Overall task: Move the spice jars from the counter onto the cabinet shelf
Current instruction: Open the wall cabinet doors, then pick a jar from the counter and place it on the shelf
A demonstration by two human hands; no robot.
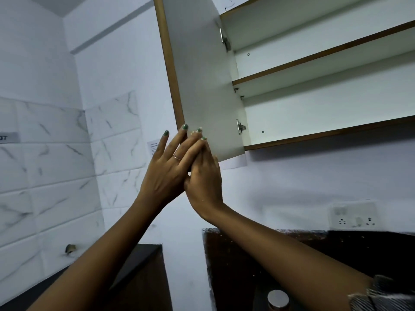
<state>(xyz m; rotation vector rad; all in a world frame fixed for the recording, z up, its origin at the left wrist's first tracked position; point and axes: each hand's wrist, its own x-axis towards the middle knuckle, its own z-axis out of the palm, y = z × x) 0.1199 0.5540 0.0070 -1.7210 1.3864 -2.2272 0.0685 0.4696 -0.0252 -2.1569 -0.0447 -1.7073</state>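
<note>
The wall cabinet's white door (202,86) with a brown edge stands swung open. Both my hands are raised at its lower left corner. My left hand (166,173), wearing a ring, lies with fingers stretched and apart against the door's edge. My right hand (205,182) is just under it, with its thumb at the door's bottom edge and its fingers hidden behind the left hand's. The cabinet's bottom shelf (336,131) and middle shelf (314,61) hold nothing I can see. One spice jar (278,299) with a silver lid stands on the dark counter (242,261) below.
A wall socket plate (353,217) sits above the counter at right. Marble-look tiles (56,164) cover the left wall, and a paper note (155,147) is stuck beside the door. The counter continues dark at lower left.
</note>
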